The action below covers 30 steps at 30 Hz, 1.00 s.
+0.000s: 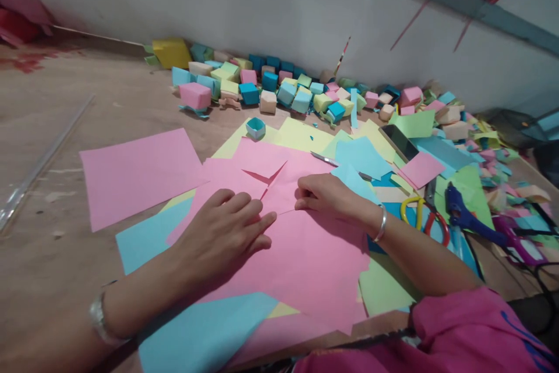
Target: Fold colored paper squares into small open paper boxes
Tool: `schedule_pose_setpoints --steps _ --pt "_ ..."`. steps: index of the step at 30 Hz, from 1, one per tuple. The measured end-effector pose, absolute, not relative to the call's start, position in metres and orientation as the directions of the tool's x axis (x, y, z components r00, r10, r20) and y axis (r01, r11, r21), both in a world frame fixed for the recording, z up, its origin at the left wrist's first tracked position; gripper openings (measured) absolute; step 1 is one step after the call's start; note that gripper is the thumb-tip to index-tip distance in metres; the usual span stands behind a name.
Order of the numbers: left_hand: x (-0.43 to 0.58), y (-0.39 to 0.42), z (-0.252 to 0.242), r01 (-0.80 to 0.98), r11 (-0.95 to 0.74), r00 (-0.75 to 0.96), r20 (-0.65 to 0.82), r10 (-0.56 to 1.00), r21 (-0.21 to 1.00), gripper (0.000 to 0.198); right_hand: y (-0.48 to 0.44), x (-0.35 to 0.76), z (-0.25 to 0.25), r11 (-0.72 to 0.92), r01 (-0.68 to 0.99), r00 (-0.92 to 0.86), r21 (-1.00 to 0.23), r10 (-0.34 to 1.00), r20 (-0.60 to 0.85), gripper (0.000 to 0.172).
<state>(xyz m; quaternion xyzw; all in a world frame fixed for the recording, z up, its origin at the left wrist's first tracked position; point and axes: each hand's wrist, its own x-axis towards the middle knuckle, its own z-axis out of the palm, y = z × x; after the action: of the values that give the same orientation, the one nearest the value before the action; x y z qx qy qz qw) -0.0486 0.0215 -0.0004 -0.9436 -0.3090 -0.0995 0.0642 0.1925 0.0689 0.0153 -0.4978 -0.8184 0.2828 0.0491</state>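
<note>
A torn or cut pink paper sheet [301, 262] lies in front of me on a pile of coloured sheets. My left hand [227, 224] rests on it, index finger and thumb stretched out and apart, the other fingers bent. Just right of it, my right hand [323, 195] is closed, its fingertips pinched at a thin edge of the pink paper; the grip itself is partly hidden. Beyond the hands, a pointed flap [266, 175] stands up from the pink paper. A slim metal blade or pen-like tool [324, 159] lies behind my right hand.
Several small folded paper boxes [248, 93] line the wall. Scissors [413, 213], a blue glue gun [471, 219] and a phone [399, 141] are at right. At left are a loose pink sheet [140, 178] and a clear ruler-like strip [43, 166].
</note>
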Motion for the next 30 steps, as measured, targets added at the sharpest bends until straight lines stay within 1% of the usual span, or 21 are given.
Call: schedule_pose_setpoints --steps 4,7,15,17,20,21,23,24,26,28,30 --pt "-0.055 0.020 0.000 0.547 -0.835 0.807 0.300 0.510 -0.054 0.023 0.069 0.193 0.016 0.326 0.793 -0.485 -0.515 0.849 -0.209 0.034" --pt "-0.056 0.022 0.001 0.546 -0.837 0.794 0.325 0.514 -0.010 0.022 0.070 0.194 0.014 0.321 0.791 -0.487 -0.520 0.846 -0.219 0.034" --pt "-0.062 0.021 0.008 0.574 -0.813 0.738 0.370 0.565 0.097 0.039 0.072 0.195 0.012 0.326 0.785 -0.493 -0.526 0.843 -0.214 0.036" --pt "-0.062 0.018 0.008 0.547 -0.827 0.738 0.392 0.550 0.131 0.034 0.072 0.195 0.011 0.338 0.785 -0.499 -0.519 0.842 -0.206 0.035" --pt "-0.057 0.016 0.005 0.538 -0.825 0.725 0.405 0.557 0.173 0.012 0.068 0.193 0.009 0.371 0.783 -0.511 -0.499 0.841 -0.177 0.033" --pt "-0.056 0.015 0.003 0.542 -0.822 0.722 0.402 0.563 0.177 0.010 0.067 0.192 0.008 0.393 0.778 -0.524 -0.490 0.836 -0.162 0.031" --pt "-0.054 0.017 -0.001 0.541 -0.824 0.735 0.382 0.560 0.169 0.020 0.065 0.191 0.007 0.466 0.743 -0.569 -0.481 0.817 -0.087 0.025" --pt "-0.054 0.019 -0.003 0.538 -0.827 0.743 0.372 0.556 0.164 0.021 0.065 0.192 0.006 0.513 0.714 -0.594 -0.476 0.804 -0.023 0.023" --pt "-0.056 0.023 -0.005 0.548 -0.819 0.742 0.353 0.570 0.172 0.016 0.067 0.197 0.005 0.600 0.662 -0.609 -0.449 0.780 0.143 0.023" --pt "-0.059 0.027 -0.006 0.591 -0.781 0.709 0.333 0.622 0.201 0.018 0.072 0.205 0.006 0.644 0.659 -0.589 -0.389 0.763 0.267 0.023" --pt "-0.062 0.030 -0.006 0.640 -0.735 0.678 0.286 0.677 0.222 0.025 0.076 0.213 0.007 0.676 0.661 -0.620 -0.325 0.737 0.270 0.019"
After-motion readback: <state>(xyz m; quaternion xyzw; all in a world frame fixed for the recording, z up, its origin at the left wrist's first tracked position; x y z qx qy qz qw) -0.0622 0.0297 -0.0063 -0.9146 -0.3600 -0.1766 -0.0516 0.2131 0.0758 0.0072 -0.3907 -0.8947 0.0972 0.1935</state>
